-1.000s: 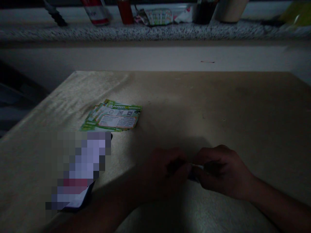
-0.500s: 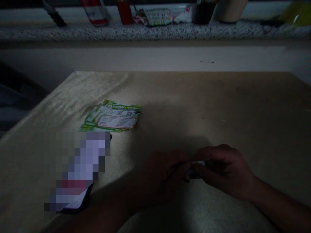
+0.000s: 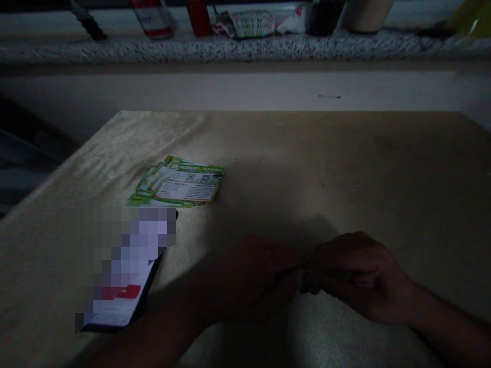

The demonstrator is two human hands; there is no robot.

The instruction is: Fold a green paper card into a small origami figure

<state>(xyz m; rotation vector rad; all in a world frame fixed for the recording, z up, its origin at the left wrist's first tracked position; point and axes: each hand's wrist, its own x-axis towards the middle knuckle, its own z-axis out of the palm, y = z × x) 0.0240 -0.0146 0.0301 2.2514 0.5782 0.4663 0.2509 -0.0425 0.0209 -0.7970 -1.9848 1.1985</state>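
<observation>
My left hand [image 3: 261, 271] and my right hand [image 3: 356, 271] meet over the near middle of the table, fingertips pinched close together. Between them sits a small dark crumpled piece [image 3: 308, 282] with light spots; fingers and shadow cover most of it, so its kind does not show. Both hands are closed on it. Left of my left forearm lies a phone [image 3: 132, 299] with its screen lit, partly blurred out. Beyond the phone is a loose stack of green and white printed cards [image 3: 184, 185].
The table [image 3: 383, 168] ends at a pale wall. Above it a speckled stone ledge [image 3: 249, 49] holds a red and white can [image 3: 153, 20], a red bottle [image 3: 198, 19], a crumpled wrapper [image 3: 251, 24], a dark container [image 3: 324, 18] and a beige one [image 3: 368, 16].
My right hand has shifted slightly right and down, its fingers now covering more of the small piece. My left hand has moved a little to the right. Cards and phone stay in place.
</observation>
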